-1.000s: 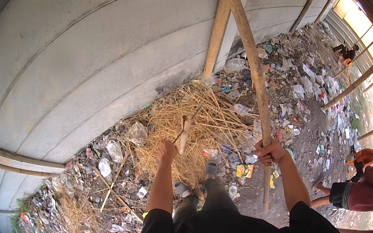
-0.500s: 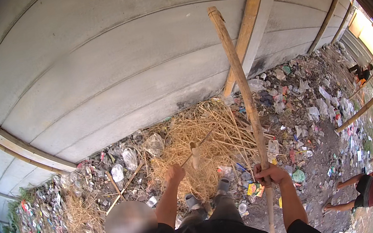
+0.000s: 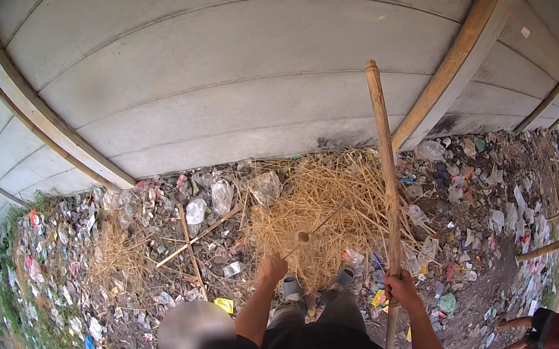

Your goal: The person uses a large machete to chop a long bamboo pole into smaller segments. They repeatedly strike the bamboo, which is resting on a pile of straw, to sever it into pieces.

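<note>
We face the grey concrete panel wall, litter strewn along its foot. A heap of dry straw lies on the ground against the wall's base, just ahead of our shoes. Our right hand has fingers wrapped tight round a long wooden pole, standing nearly upright. Our left hand is fisted on a thin stick poking into the straw.

Bamboo pole now more upright, straw heap farther right of view.
</note>
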